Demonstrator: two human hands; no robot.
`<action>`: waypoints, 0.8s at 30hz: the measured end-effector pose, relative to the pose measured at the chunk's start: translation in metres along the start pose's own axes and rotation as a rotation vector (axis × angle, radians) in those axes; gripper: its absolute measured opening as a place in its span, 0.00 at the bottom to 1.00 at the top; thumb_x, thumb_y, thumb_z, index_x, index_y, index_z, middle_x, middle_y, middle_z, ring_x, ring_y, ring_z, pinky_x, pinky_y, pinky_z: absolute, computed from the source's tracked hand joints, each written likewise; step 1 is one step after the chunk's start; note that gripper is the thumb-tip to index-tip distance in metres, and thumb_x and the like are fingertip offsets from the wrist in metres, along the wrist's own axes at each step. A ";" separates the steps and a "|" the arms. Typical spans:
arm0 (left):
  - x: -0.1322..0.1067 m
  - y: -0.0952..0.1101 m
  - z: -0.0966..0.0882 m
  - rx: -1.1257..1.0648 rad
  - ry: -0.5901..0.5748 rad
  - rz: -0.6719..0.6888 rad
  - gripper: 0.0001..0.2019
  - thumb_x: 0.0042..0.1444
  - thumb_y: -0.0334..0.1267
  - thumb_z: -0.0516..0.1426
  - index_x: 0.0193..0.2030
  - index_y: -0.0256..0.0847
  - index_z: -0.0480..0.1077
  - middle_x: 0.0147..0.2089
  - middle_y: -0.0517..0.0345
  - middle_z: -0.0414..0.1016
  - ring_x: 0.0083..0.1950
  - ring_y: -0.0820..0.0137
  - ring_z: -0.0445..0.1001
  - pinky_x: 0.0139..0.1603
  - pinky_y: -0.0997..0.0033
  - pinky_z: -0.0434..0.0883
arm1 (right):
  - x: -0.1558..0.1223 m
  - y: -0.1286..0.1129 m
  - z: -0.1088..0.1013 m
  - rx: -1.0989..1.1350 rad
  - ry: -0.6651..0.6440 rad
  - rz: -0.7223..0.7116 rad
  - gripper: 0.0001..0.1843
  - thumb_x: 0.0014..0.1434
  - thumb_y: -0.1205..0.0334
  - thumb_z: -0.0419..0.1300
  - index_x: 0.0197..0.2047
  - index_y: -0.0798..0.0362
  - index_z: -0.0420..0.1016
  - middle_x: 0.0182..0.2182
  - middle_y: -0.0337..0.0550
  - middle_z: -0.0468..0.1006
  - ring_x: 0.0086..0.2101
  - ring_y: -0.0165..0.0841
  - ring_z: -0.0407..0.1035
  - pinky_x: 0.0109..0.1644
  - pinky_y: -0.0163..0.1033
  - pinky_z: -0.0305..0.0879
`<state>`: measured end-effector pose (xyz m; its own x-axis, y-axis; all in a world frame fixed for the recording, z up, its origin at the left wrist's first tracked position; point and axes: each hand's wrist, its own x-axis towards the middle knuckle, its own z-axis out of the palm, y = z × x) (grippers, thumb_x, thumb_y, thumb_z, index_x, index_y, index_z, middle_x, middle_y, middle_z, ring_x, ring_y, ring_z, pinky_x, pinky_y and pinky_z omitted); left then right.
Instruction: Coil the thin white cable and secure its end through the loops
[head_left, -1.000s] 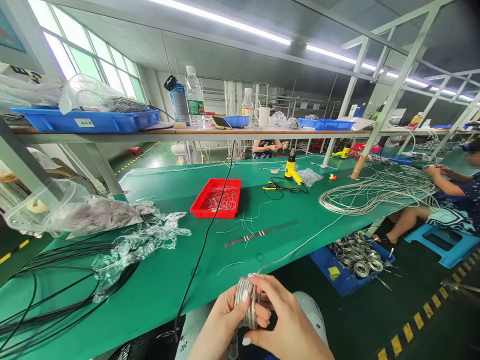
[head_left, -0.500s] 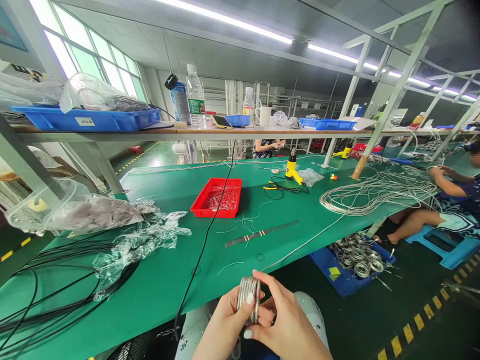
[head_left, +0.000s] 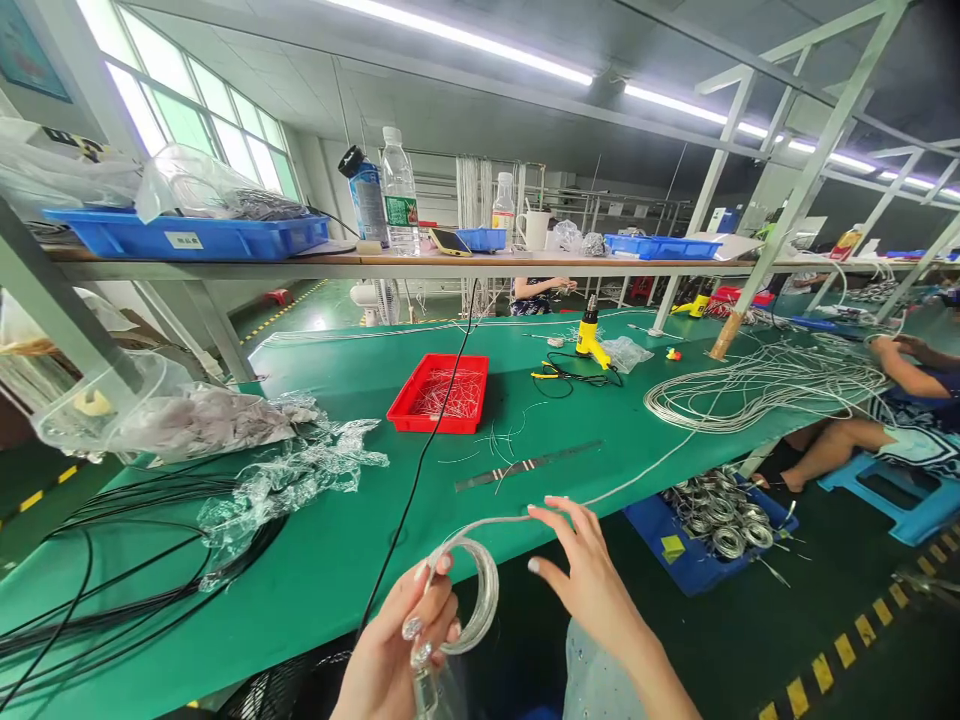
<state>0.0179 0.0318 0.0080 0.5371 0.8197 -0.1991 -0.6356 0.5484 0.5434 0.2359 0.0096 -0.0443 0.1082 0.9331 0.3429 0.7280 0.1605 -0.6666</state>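
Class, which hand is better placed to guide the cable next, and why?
Probably the right hand: its fingers are at the cable leading to the coil, while the left hand holds that coil.

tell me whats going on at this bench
A person's left hand holds a small coil of silvery cable. Their right hand, thumb apart, is at the strand that runs from it across the green bench toward looped cable farther right. More coils sit in a blue bin below.
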 end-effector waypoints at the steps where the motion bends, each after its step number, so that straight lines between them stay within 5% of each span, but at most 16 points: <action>1: -0.002 0.004 -0.002 -0.044 0.010 -0.011 0.10 0.51 0.38 0.66 0.34 0.34 0.72 0.17 0.74 0.51 0.16 0.85 0.50 0.28 0.81 0.71 | 0.005 0.009 0.004 -0.010 0.018 -0.037 0.18 0.62 0.60 0.54 0.56 0.40 0.66 0.54 0.43 0.70 0.57 0.40 0.61 0.62 0.57 0.59; 5: -0.011 0.016 -0.008 -0.056 0.088 0.039 0.12 0.47 0.32 0.68 0.36 0.33 0.71 0.19 0.74 0.58 0.17 0.86 0.56 0.29 0.85 0.72 | 0.019 0.040 0.019 -0.024 0.074 -0.070 0.11 0.64 0.56 0.50 0.43 0.49 0.71 0.40 0.43 0.79 0.45 0.38 0.72 0.62 0.67 0.52; 8: -0.015 0.019 -0.012 -0.015 0.142 0.100 0.13 0.44 0.32 0.69 0.35 0.33 0.72 0.20 0.71 0.62 0.19 0.85 0.61 0.25 0.86 0.69 | 0.020 0.045 0.022 -0.023 0.107 -0.088 0.11 0.64 0.55 0.50 0.39 0.50 0.71 0.35 0.43 0.78 0.39 0.36 0.73 0.61 0.62 0.57; 13: -0.011 0.007 -0.009 0.206 0.141 0.123 0.14 0.47 0.43 0.68 0.33 0.35 0.73 0.19 0.66 0.68 0.19 0.81 0.62 0.27 0.81 0.68 | 0.001 -0.007 0.013 -0.004 0.309 -0.050 0.15 0.62 0.55 0.52 0.49 0.50 0.71 0.48 0.52 0.72 0.51 0.42 0.65 0.56 0.54 0.61; 15: -0.007 -0.001 -0.008 0.328 0.107 0.092 0.15 0.50 0.46 0.65 0.33 0.35 0.73 0.18 0.62 0.70 0.19 0.79 0.63 0.29 0.78 0.68 | -0.006 -0.036 0.008 0.197 0.151 0.006 0.16 0.63 0.52 0.50 0.45 0.50 0.73 0.40 0.48 0.74 0.40 0.35 0.69 0.43 0.41 0.67; 18: -0.003 -0.011 -0.007 0.437 0.020 0.028 0.15 0.53 0.48 0.62 0.33 0.35 0.73 0.18 0.59 0.72 0.20 0.77 0.66 0.30 0.76 0.65 | -0.005 -0.065 0.005 0.436 -0.059 0.179 0.23 0.63 0.45 0.48 0.43 0.52 0.77 0.34 0.45 0.75 0.29 0.29 0.65 0.32 0.35 0.62; 24: -0.001 -0.026 -0.009 0.396 -0.127 -0.101 0.15 0.50 0.49 0.63 0.32 0.36 0.73 0.18 0.55 0.74 0.18 0.74 0.67 0.27 0.76 0.62 | 0.016 -0.068 0.012 0.968 -0.109 0.423 0.25 0.47 0.43 0.65 0.38 0.57 0.78 0.29 0.41 0.73 0.28 0.27 0.61 0.33 0.33 0.57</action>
<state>0.0291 0.0182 -0.0133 0.6654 0.7248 -0.1789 -0.3278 0.4990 0.8022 0.1795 0.0177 -0.0014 0.1300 0.9891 -0.0693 -0.2092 -0.0410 -0.9770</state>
